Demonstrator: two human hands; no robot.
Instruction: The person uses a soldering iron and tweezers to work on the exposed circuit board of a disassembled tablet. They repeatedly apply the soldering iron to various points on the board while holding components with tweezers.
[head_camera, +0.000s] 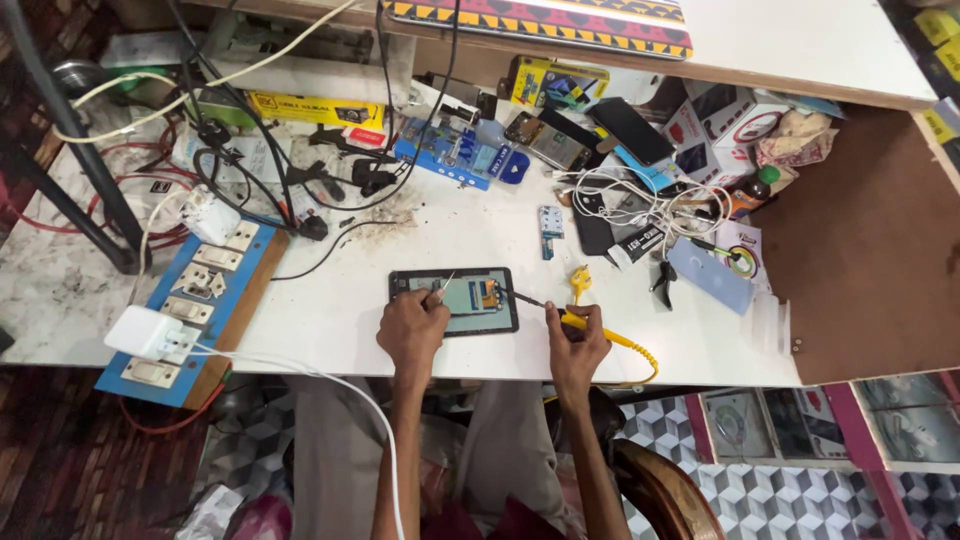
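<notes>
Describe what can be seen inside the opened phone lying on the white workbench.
Inside the opened phone a pale panel and a small orange and blue part show. The left hand with thin tweezers covers its left end; the soldering iron in the right hand reaches its right edge.

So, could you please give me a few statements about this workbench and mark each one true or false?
1. The right hand holds a yellow-handled tool whose tip reaches the opened phone. True.
2. The left hand rests on the switch board. False: it is at the phone's near edge, holding a thin tool, probably tweezers.
3. The phone lies flat on the white table. True.
4. A white charger is plugged into the switch board. True.
5. The black pliers lie left of the phone. False: they lie to its right, beyond the right hand.
</notes>
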